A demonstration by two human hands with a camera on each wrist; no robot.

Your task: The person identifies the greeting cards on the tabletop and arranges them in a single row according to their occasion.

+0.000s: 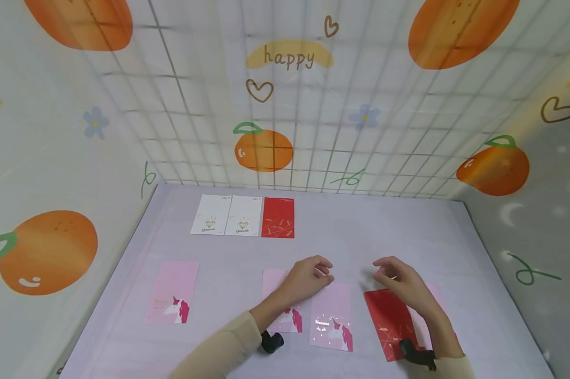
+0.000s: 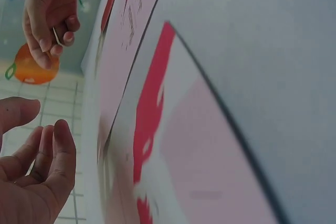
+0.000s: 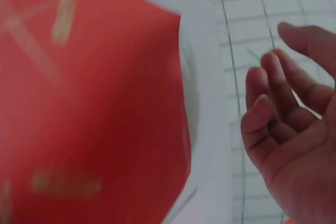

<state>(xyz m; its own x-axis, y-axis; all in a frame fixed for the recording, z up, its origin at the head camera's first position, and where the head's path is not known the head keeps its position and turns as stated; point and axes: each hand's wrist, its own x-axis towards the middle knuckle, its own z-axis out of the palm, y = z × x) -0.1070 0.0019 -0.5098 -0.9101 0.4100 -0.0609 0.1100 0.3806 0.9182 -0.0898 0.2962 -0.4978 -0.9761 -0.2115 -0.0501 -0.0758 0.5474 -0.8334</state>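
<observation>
Lying alone toward the left of the pale lilac tabletop (image 1: pixel 228 300) is a flat pink rectangular paper card (image 1: pixel 173 292) with a white-and-crimson unicorn in its corner. Farther back, and a little to its right, a row runs from a white paper card with a gold diamond motif (image 1: pixel 210 215), through a matching white diamond card (image 1: pixel 243 216), to an upright red paper card with gold marks (image 1: pixel 277 218). Next comes a second pink unicorn card (image 1: pixel 271 295), partly hidden by the left hand (image 1: pixel 310 276); that forearm slants up from the lower left, fingers loosely bent, the grip slack and holding nothing. Just beside it lies a third pink unicorn card (image 1: pixel 331 316), its surface glossy. Beyond a gap, a tilted red card (image 1: pixel 389 326) lies by the right hand (image 1: pixel 399 279), whose forearm leans inward; its grip is also relaxed, thumb apart from the fingers, with nothing held. That arm partly covers a fourth pink card (image 1: pixel 421 327). The step in hand seems to be handling the near cards, none yet taken up; lifting one would call for lowered fingertips and a light pinch at a thin edge.
</observation>
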